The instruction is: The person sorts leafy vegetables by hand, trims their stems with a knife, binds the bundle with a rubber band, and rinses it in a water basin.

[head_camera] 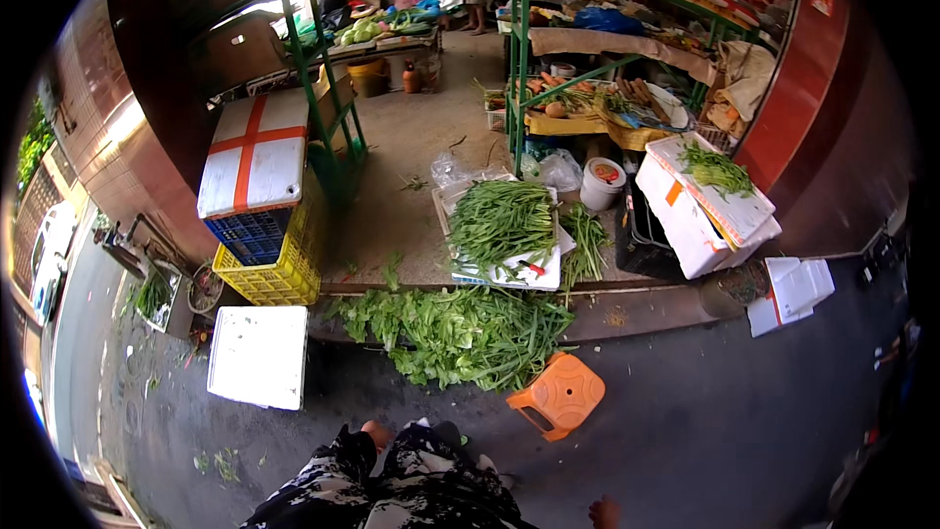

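My right hand (605, 512) shows blurred at the bottom edge, over dark pavement; its fingers are too unclear to read. My left hand is out of view. An orange plastic stool (569, 391) stands ahead of the right hand, apart from it. Beyond the stool, a heap of leafy greens (455, 338) lies along the step. Long green stalks (503, 220) are piled on a white foam tray (547, 279) on the raised floor. A small red-handled tool (532, 267) lies at the tray's front. My legs in black-and-white patterned trousers (440, 481) fill the bottom middle.
A white foam box (257, 356) stands at left, before stacked yellow (268, 275) and blue crates (250, 235). At right are a white bucket (602, 184), a black crate (646, 235) and a tilted foam box (683, 217). Green shelving (520, 66) holds vegetables; people stand farther back.
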`<move>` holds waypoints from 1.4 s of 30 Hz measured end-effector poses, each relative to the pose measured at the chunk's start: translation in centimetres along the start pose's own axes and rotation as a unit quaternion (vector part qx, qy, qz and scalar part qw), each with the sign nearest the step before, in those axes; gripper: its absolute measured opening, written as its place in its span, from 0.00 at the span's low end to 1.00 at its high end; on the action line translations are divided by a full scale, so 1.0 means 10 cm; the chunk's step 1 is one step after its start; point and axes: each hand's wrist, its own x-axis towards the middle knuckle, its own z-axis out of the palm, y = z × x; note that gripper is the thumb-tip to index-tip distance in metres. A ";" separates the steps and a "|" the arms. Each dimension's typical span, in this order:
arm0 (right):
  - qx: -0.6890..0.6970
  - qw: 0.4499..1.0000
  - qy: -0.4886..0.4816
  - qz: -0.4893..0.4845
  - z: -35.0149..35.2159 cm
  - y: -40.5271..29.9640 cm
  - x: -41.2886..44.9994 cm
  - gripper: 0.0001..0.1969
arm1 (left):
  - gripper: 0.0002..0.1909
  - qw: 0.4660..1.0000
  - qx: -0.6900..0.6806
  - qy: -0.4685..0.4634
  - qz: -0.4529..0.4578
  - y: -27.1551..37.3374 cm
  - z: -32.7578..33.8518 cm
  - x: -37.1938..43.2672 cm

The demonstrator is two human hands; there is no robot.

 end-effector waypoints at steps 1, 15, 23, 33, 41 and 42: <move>0.002 0.998 0.038 0.043 0.18 -0.47 0.09 0.11 | 0.15 0.998 -0.044 0.017 -0.031 -0.02 0.05 -0.06; -0.255 0.941 -0.218 0.047 2.76 -3.72 -0.04 0.09 | 0.20 0.994 -0.099 0.050 0.015 0.89 0.78 1.55; -0.359 0.914 -0.182 0.054 2.77 -4.16 1.03 0.13 | 0.09 0.916 -0.375 0.080 0.114 1.69 -0.55 2.04; -0.512 0.793 -0.307 -0.121 3.18 -4.81 1.24 0.18 | 0.06 0.860 -0.488 0.149 -0.004 2.24 -1.35 1.68; -0.583 0.655 -0.437 -0.201 3.89 -5.41 1.99 0.20 | 0.09 0.712 -0.685 0.079 -0.135 1.93 0.38 1.44; -0.561 0.685 -0.412 -0.217 3.94 -5.49 2.12 0.21 | 0.09 0.712 -0.685 0.078 -0.134 1.98 0.61 1.43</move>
